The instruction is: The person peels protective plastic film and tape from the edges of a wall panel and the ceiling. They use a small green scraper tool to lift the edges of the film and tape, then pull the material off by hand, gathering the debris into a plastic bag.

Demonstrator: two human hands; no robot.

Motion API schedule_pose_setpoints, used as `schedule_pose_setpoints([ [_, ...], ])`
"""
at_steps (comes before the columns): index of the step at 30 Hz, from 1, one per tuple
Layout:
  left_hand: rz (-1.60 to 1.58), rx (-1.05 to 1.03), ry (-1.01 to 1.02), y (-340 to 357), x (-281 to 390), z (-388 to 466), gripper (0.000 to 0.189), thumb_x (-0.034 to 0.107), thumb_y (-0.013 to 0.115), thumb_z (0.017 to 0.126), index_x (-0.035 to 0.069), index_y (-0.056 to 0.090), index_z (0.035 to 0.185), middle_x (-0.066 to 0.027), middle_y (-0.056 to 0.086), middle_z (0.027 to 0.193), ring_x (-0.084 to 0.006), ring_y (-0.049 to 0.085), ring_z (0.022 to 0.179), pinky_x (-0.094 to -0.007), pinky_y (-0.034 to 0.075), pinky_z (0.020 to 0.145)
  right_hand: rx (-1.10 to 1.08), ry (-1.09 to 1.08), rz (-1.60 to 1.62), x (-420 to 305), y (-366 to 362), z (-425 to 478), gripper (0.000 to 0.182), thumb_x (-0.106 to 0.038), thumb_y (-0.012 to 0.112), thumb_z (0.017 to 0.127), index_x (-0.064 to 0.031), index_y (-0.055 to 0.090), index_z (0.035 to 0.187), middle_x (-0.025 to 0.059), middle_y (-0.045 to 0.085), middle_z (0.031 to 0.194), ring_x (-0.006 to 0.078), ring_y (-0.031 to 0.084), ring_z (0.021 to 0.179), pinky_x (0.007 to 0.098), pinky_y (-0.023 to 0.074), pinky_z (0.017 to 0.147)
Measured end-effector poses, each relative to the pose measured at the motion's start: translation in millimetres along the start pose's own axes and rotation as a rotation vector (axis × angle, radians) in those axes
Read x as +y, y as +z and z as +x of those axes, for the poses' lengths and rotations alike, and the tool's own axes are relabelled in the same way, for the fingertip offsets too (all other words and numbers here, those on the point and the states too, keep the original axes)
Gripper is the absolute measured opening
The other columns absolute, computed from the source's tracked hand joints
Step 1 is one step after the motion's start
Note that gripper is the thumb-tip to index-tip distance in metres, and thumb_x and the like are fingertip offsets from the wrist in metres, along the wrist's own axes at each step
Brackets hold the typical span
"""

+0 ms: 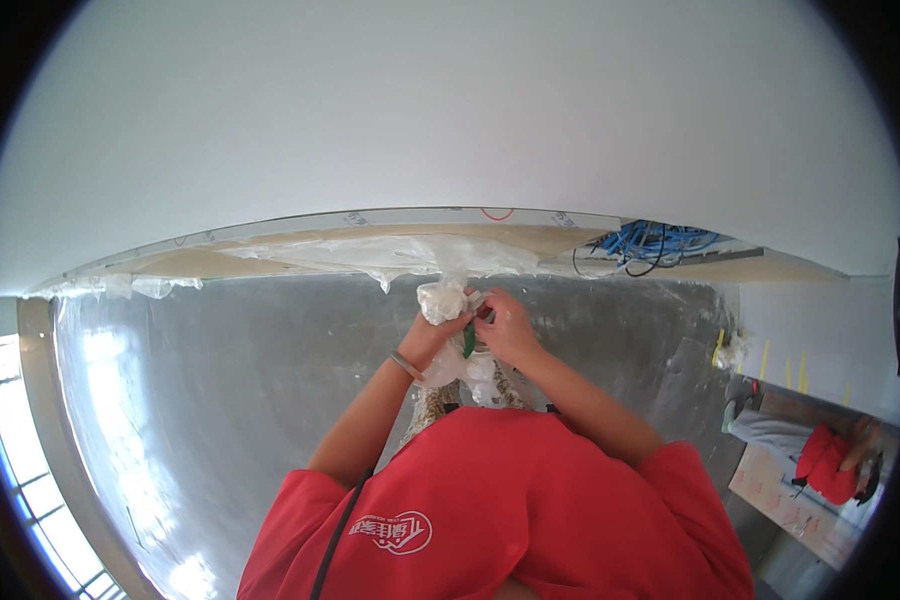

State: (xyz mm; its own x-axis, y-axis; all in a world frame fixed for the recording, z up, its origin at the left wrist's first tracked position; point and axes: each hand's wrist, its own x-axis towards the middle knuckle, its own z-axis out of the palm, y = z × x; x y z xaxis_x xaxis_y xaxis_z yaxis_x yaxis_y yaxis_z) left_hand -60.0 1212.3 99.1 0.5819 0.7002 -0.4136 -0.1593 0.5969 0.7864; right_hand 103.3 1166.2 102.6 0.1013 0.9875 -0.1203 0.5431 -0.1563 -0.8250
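My left hand is closed around a crumpled bunch of clear plastic film, held in front of my body. Close beside it, my right hand pinches a whitish strip at the edge of the same film, its fingertips almost touching the left ones. A narrow green strip, perhaps tape, hangs between the two hands. More loose film droops below them in front of my legs. Beyond my hands, a sheet of thin plastic lies along the low edge of the white surface.
A smooth grey floor stretches around me. Tangled blue cables lie in a gap at the right. A white wall bears yellow marks. Another person in a red top is farther right. A bright window stands at the left.
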Motion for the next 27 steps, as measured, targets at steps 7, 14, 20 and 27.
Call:
schedule_pose_setpoints([
  [7,-0.365,0.539,0.128,-61.0,-26.7,41.8,0.039,0.011,0.068,0.083,0.007,0.055,0.120,-0.0056,0.061,0.106,-0.0191,0.059,0.094,-0.0334,0.049,0.081,-0.100,0.182,0.609,16.3,46.7,21.9,0.021,-0.013,0.061,0.085,-0.0052,0.062,0.104,0.0085,0.065,0.102,0.0203,0.065,0.087,0.0346,0.0503,0.070],
  [14,-0.683,0.281,-0.079,-154.3,-32.9,95.9,0.045,0.037,0.055,0.091,0.004,0.054,0.121,-0.0160,0.061,0.117,-0.0330,0.061,0.104,-0.0451,0.050,0.091,0.040,0.876,1.614,34.5,69.6,104.7,0.018,-0.015,0.055,0.091,-0.0097,0.051,0.107,0.0100,0.060,0.093,0.0227,0.063,0.089,0.0267,0.0513,0.065],
  [20,-0.505,0.335,-0.031,-156.5,-38.9,81.1,0.035,0.023,0.057,0.086,0.005,0.056,0.117,-0.0126,0.062,0.108,-0.0287,0.061,0.097,-0.0423,0.051,0.085,0.093,0.956,1.350,40.6,110.4,100.6,0.006,-0.015,0.050,0.091,-0.0093,0.051,0.092,0.0050,0.050,0.069,0.0136,0.044,0.049,0.0268,0.0387,0.043],
  [27,-0.037,0.588,-0.119,-148.9,-161.4,-38.7,0.037,0.006,0.065,0.078,0.004,0.059,0.114,-0.0047,0.063,0.105,-0.0192,0.061,0.095,-0.0319,0.049,0.082,-0.065,1.005,0.543,122.7,209.7,-59.9,0.023,-0.008,0.042,0.086,0.0026,0.060,0.096,0.0224,0.062,0.083,0.0321,0.061,0.056,0.0422,0.0450,0.042],
])
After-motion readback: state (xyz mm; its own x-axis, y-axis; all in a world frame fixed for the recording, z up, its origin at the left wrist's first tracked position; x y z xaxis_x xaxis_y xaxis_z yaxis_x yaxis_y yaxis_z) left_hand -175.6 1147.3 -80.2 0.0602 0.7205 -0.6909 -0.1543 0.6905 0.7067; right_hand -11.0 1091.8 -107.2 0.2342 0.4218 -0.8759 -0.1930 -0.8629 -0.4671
